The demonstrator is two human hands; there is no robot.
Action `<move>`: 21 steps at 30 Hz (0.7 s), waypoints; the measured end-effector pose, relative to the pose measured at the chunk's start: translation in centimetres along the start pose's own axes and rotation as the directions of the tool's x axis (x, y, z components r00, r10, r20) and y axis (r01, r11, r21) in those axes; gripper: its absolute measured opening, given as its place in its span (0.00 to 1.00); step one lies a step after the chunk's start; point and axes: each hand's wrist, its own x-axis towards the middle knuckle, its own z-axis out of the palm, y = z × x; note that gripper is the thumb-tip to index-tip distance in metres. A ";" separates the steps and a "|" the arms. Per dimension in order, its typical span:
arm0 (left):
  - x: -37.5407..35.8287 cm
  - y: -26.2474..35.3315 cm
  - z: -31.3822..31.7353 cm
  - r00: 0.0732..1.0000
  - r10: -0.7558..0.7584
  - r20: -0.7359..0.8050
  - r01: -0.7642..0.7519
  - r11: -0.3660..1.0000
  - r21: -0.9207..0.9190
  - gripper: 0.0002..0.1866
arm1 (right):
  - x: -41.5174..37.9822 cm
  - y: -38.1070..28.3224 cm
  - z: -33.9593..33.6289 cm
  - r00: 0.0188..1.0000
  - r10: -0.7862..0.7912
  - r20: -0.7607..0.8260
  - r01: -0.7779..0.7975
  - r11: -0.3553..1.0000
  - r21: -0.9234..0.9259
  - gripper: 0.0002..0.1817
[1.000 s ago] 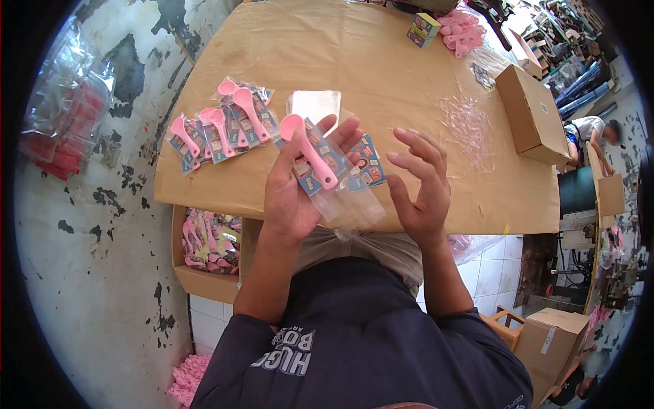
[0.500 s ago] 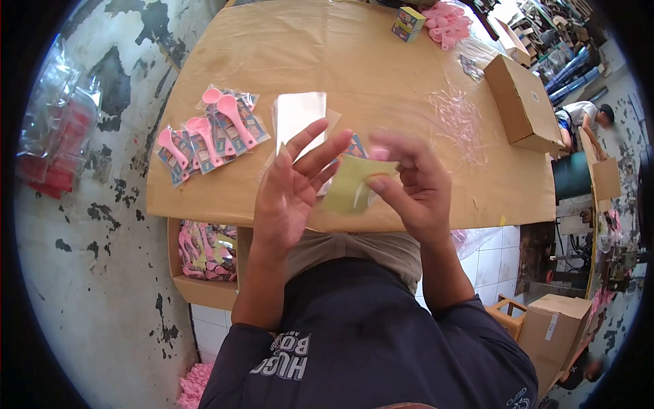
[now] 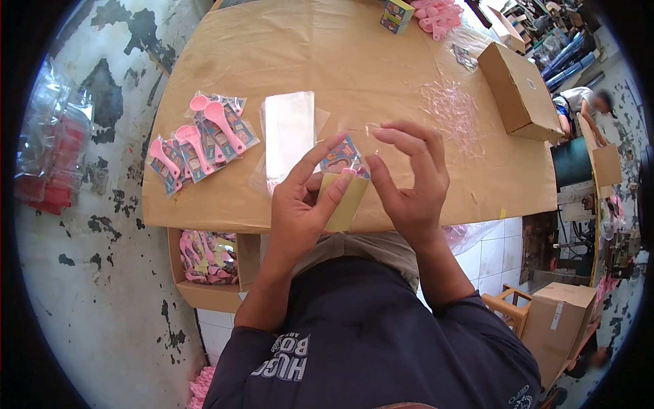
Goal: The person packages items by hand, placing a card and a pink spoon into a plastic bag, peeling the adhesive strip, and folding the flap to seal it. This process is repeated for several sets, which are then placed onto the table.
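My left hand [image 3: 306, 194] is closed, its thumb pressing on a card [image 3: 345, 204] with a plain yellow-green lower part. Above the thumb shows a blue printed part with a picture, and a small bit of pink at the thumb tip. Just right of it my right hand [image 3: 415, 174] is raised with thumb and fingers apart, fingertips near a clear plastic film edge. Behind my left hand lies a stack of clear bags [image 3: 289, 133] with a white top. To the left, several packed pink spoons [image 3: 221, 123] with printed cards lie overlapping.
Thin clear pink strips [image 3: 455, 112] lie scattered on the brown-covered table [image 3: 368, 61]. A cardboard box [image 3: 518, 92] stands at the right edge, with pink spoons [image 3: 437, 17] and a small box [image 3: 396, 15] at the back. An open carton [image 3: 208, 290] of packets sits below left. Another person [image 3: 579, 105] is far right.
The yellow-green card has passed from my right hand to my left, which was open before. My right hand's fingers are now spread apart, and the card's printed side shows above.
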 end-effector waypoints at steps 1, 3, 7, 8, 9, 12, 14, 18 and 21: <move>0.0 -0.1 0.2 1.000 0.018 0.011 -0.018 1.000 0.012 0.28 | 0.4 -0.3 0.1 0.999 -0.047 0.001 0.047 0.998 -0.029 0.18; 0.0 -0.3 0.7 0.999 0.038 0.028 -0.039 0.999 0.026 0.30 | 0.6 -0.5 0.3 0.995 -0.095 -0.002 0.095 0.994 -0.060 0.15; -0.1 -0.4 0.7 0.998 0.059 0.038 -0.061 0.996 0.057 0.31 | 0.9 -0.4 0.5 0.994 -0.110 -0.004 0.109 0.991 -0.078 0.14; -0.1 -0.5 0.5 0.997 0.046 0.062 -0.050 0.996 0.075 0.31 | 0.8 -0.3 0.6 0.995 -0.101 -0.001 0.100 0.993 -0.063 0.14; -0.1 -0.7 0.4 0.997 0.047 0.063 -0.052 0.996 0.076 0.31 | 0.8 -0.2 0.6 0.995 -0.102 -0.003 0.101 0.993 -0.062 0.14; -0.2 -1.1 0.4 0.996 0.055 0.076 -0.065 0.990 0.128 0.30 | 0.8 0.2 0.7 0.986 -0.164 -0.026 0.161 0.983 -0.091 0.15; -0.2 -1.3 0.8 0.992 0.118 0.050 -0.125 0.975 0.182 0.31 | 0.8 0.3 0.7 0.977 -0.208 -0.054 0.200 0.972 -0.119 0.15; -0.4 -0.7 0.1 0.991 0.079 0.103 -0.115 0.907 0.404 0.32 | 1.0 0.2 0.4 0.974 -0.220 -0.058 0.209 0.964 -0.162 0.15; -0.5 -0.7 -0.2 0.986 0.091 0.138 -0.133 0.931 0.339 0.32 | 1.4 0.5 0.0 0.973 -0.228 -0.040 0.218 0.961 -0.173 0.13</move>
